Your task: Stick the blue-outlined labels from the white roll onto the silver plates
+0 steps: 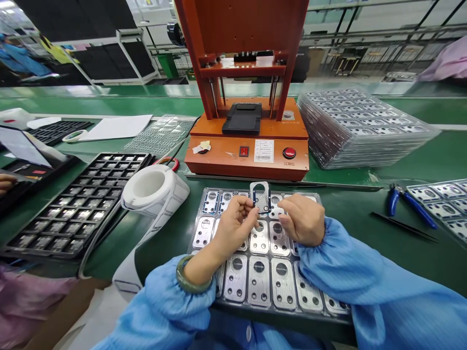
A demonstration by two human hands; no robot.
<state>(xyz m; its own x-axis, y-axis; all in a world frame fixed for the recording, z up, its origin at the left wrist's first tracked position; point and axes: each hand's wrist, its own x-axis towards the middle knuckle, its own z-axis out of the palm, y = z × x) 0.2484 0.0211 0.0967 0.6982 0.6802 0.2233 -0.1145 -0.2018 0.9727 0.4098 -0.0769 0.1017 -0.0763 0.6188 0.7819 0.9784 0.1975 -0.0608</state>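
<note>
Between the thumb and fingers of my left hand (237, 221) is a thin clear frame-shaped piece with dark blue edges (261, 197), held upright. My right hand (304, 218) is just to its right, fingers curled and pinched together; whether anything is in them is too small to see. Both hands are over a clear plastic tray (268, 306) on the table. Rows of silver metal plates (259, 278) with round holes lie in its pockets. Some plates in the back row, such as the one at the left corner (210, 201), have blue edging. My hands and sleeves cover part of the tray.
An orange press (248, 158) stands behind the tray. Stacked plastic trays (368, 126), blue-handled pliers (412, 206) and black tweezers (403, 227) are on the right. On the left are a label roll (153, 189) and a black tray of small parts (78, 204). Another person's hand (6, 183) shows far left.
</note>
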